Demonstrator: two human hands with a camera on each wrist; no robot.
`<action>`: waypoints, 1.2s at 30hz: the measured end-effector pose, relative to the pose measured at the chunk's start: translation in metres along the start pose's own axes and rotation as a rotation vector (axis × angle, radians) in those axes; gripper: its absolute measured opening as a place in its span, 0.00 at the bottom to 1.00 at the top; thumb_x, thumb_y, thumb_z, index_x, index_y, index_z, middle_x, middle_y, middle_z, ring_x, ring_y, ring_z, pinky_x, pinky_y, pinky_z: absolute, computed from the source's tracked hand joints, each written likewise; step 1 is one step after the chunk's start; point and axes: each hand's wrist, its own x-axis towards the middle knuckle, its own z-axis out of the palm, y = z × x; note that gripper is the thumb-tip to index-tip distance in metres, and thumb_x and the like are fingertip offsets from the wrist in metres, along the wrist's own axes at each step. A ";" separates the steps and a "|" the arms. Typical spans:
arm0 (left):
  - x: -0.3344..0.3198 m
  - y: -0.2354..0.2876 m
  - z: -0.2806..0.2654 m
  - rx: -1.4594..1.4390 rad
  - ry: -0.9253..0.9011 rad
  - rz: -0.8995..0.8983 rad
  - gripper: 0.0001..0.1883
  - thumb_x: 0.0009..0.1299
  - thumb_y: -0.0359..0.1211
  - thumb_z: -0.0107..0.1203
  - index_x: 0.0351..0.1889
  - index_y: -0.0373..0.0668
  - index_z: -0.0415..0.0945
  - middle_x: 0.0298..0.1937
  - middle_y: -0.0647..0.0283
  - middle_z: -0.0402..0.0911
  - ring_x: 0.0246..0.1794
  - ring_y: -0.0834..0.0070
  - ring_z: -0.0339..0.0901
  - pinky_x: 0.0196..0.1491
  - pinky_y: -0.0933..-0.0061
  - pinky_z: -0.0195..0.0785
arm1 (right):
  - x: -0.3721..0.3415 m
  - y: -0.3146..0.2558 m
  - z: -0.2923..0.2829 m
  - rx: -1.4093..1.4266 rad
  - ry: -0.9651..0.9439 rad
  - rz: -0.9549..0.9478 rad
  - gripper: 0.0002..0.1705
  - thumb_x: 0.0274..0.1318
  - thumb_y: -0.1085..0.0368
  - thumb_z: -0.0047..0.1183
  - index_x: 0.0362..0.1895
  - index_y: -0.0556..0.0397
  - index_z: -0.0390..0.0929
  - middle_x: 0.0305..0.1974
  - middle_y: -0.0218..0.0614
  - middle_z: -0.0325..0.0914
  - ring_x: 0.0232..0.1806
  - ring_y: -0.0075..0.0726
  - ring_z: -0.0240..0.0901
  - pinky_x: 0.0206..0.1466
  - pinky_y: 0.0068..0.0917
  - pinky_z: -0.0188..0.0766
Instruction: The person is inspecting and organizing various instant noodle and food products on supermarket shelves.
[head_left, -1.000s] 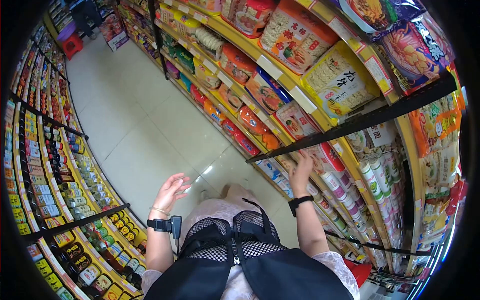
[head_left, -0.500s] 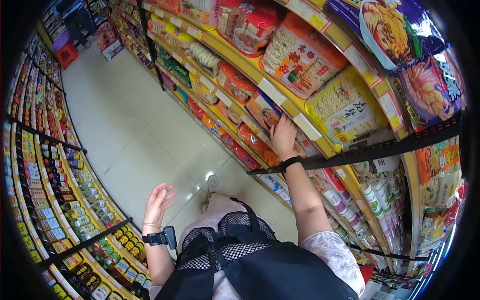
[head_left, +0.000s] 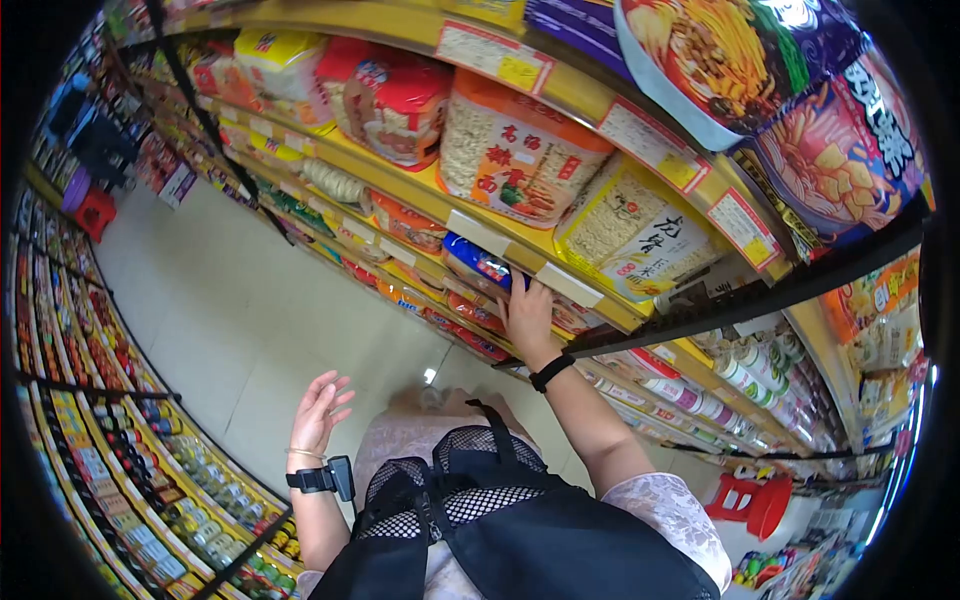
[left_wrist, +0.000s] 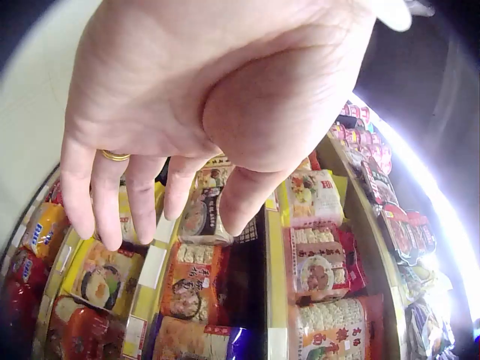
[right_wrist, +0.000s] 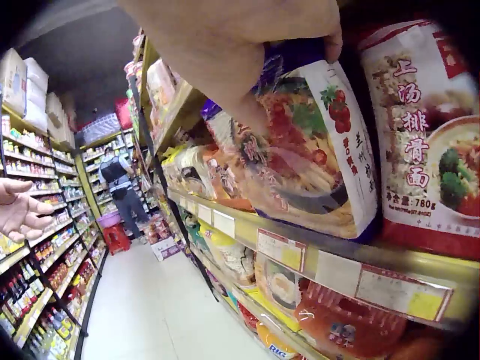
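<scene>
1. Right hand [head_left: 528, 318]: grasps a noodle packet [right_wrist: 307, 142] near its top, thumb across the front, fingers over the upper edge.
2. Noodle packet: on the shelf behind the shelf edge [right_wrist: 337, 244], just beside a red-and-white packet [right_wrist: 431, 150].
3. Handling: in my judgement, a broad, gentle grip suits this bag; any lift should clear the shelf edge first, sparing the noodles from crushing and the neighbour from dragging.
4. Left hand [head_left: 318, 412]: over the aisle, fingers loose, holding nothing; free, I judge, to support from below.
5. Hidden: the right fingertips pass behind the packet and perhaps press its back, though I cannot be sure. From above, the hand covers part of the packet; glossy wrapping blurs some lettering.
</scene>
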 end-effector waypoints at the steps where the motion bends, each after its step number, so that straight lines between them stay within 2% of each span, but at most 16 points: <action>1: -0.001 0.001 0.000 0.000 0.000 0.000 0.21 0.72 0.40 0.49 0.61 0.44 0.64 0.58 0.58 0.72 0.52 0.71 0.73 0.49 0.68 0.67 | 0.000 -0.004 0.004 0.002 0.025 -0.010 0.37 0.46 0.60 0.60 0.60 0.57 0.61 0.45 0.59 0.64 0.42 0.61 0.64 0.46 0.47 0.64; 4: 0.019 0.017 0.003 0.039 -0.064 0.015 0.21 0.72 0.40 0.49 0.61 0.44 0.64 0.58 0.58 0.72 0.52 0.71 0.73 0.49 0.69 0.68 | 0.005 -0.007 -0.001 -0.065 0.040 0.049 0.42 0.43 0.58 0.62 0.62 0.58 0.59 0.48 0.58 0.65 0.45 0.60 0.64 0.47 0.47 0.64; 6: 0.036 0.025 -0.002 0.054 -0.125 -0.010 0.21 0.72 0.39 0.48 0.61 0.44 0.64 0.58 0.58 0.72 0.52 0.71 0.74 0.49 0.70 0.68 | 0.008 -0.015 -0.008 -0.110 -0.005 0.050 0.46 0.39 0.56 0.65 0.63 0.57 0.59 0.51 0.53 0.65 0.48 0.59 0.64 0.49 0.50 0.63; 7: 0.042 0.035 -0.014 0.080 -0.131 -0.009 0.21 0.72 0.39 0.48 0.61 0.44 0.64 0.58 0.58 0.72 0.52 0.71 0.74 0.49 0.70 0.68 | 0.009 -0.021 -0.004 -0.146 -0.091 0.143 0.49 0.34 0.54 0.68 0.62 0.55 0.59 0.54 0.47 0.64 0.53 0.56 0.62 0.54 0.53 0.61; 11: 0.055 0.043 0.000 0.103 -0.231 -0.045 0.22 0.72 0.39 0.49 0.61 0.43 0.63 0.59 0.57 0.72 0.53 0.70 0.74 0.49 0.70 0.69 | 0.010 -0.028 -0.004 -0.408 0.014 0.141 0.48 0.30 0.53 0.70 0.60 0.51 0.63 0.55 0.43 0.62 0.56 0.50 0.60 0.56 0.54 0.56; 12: 0.055 0.055 -0.014 0.127 -0.247 -0.036 0.22 0.72 0.40 0.49 0.61 0.44 0.63 0.59 0.57 0.72 0.53 0.70 0.74 0.49 0.69 0.69 | 0.006 -0.030 0.001 -0.345 0.062 0.063 0.45 0.28 0.55 0.71 0.55 0.52 0.65 0.49 0.42 0.65 0.54 0.49 0.61 0.55 0.51 0.58; 14: 0.059 0.066 -0.030 0.145 -0.268 -0.021 0.22 0.72 0.40 0.49 0.61 0.44 0.63 0.59 0.58 0.72 0.53 0.70 0.74 0.50 0.69 0.68 | 0.003 -0.030 0.003 -0.226 -0.097 -0.003 0.40 0.27 0.58 0.70 0.50 0.54 0.66 0.44 0.42 0.66 0.50 0.49 0.63 0.53 0.47 0.60; 16: 0.067 0.071 -0.054 0.126 -0.283 -0.033 0.22 0.72 0.40 0.49 0.61 0.43 0.63 0.60 0.57 0.71 0.53 0.70 0.74 0.50 0.69 0.69 | 0.001 -0.031 -0.001 -0.154 -0.012 -0.008 0.36 0.28 0.62 0.70 0.45 0.55 0.66 0.40 0.43 0.66 0.46 0.50 0.65 0.49 0.44 0.62; 17: 0.069 0.070 -0.054 0.125 -0.285 -0.031 0.22 0.72 0.40 0.49 0.61 0.43 0.63 0.60 0.57 0.71 0.53 0.70 0.74 0.50 0.69 0.69 | 0.002 -0.032 -0.003 -0.192 -0.007 -0.003 0.23 0.36 0.68 0.59 0.42 0.53 0.68 0.38 0.41 0.67 0.43 0.46 0.66 0.46 0.40 0.63; 18: 0.072 0.073 -0.058 0.138 -0.298 -0.035 0.22 0.72 0.40 0.49 0.62 0.43 0.62 0.60 0.57 0.71 0.53 0.70 0.74 0.50 0.69 0.69 | 0.003 -0.035 -0.010 -0.153 -0.064 0.018 0.29 0.30 0.66 0.65 0.42 0.53 0.68 0.38 0.40 0.67 0.43 0.47 0.66 0.45 0.40 0.63; 20: 0.070 0.075 -0.069 0.140 -0.307 -0.046 0.22 0.72 0.40 0.49 0.62 0.42 0.62 0.61 0.57 0.70 0.53 0.69 0.74 0.50 0.69 0.69 | 0.004 -0.042 -0.016 -0.169 -0.075 0.019 0.33 0.25 0.65 0.69 0.42 0.51 0.68 0.39 0.39 0.67 0.44 0.46 0.65 0.46 0.40 0.62; 30: 0.086 0.104 -0.076 0.218 -0.402 -0.019 0.24 0.72 0.40 0.49 0.63 0.41 0.60 0.63 0.57 0.68 0.58 0.68 0.70 0.54 0.70 0.66 | -0.018 -0.101 -0.093 0.022 -0.006 0.086 0.31 0.29 0.68 0.66 0.46 0.53 0.72 0.38 0.41 0.72 0.45 0.50 0.68 0.49 0.40 0.64; 32: 0.088 0.107 -0.067 0.250 -0.450 -0.035 0.26 0.71 0.40 0.51 0.64 0.41 0.59 0.64 0.56 0.66 0.60 0.67 0.68 0.56 0.70 0.64 | -0.020 -0.108 -0.107 0.457 -0.108 0.299 0.31 0.29 0.65 0.68 0.44 0.56 0.72 0.36 0.44 0.74 0.41 0.55 0.70 0.46 0.42 0.67; 34: 0.092 0.111 -0.051 0.369 -0.574 0.157 0.36 0.62 0.39 0.62 0.66 0.42 0.57 0.65 0.54 0.63 0.64 0.66 0.63 0.61 0.67 0.59 | -0.019 -0.111 -0.111 0.412 -0.092 0.290 0.34 0.28 0.63 0.70 0.45 0.57 0.73 0.37 0.45 0.77 0.40 0.50 0.74 0.46 0.38 0.70; 35: 0.094 0.115 -0.042 0.371 -0.583 0.145 0.36 0.62 0.39 0.62 0.66 0.42 0.57 0.65 0.54 0.63 0.64 0.66 0.63 0.61 0.67 0.59 | -0.014 -0.118 -0.118 0.614 -0.171 0.336 0.35 0.27 0.62 0.71 0.47 0.57 0.72 0.39 0.44 0.77 0.42 0.45 0.74 0.47 0.35 0.70; 36: 0.095 0.119 -0.032 0.541 -0.630 0.297 0.41 0.57 0.40 0.66 0.66 0.41 0.56 0.66 0.53 0.62 0.65 0.64 0.61 0.63 0.66 0.57 | -0.011 -0.121 -0.122 0.816 -0.248 0.380 0.37 0.27 0.62 0.71 0.49 0.57 0.72 0.40 0.43 0.77 0.44 0.39 0.75 0.48 0.33 0.69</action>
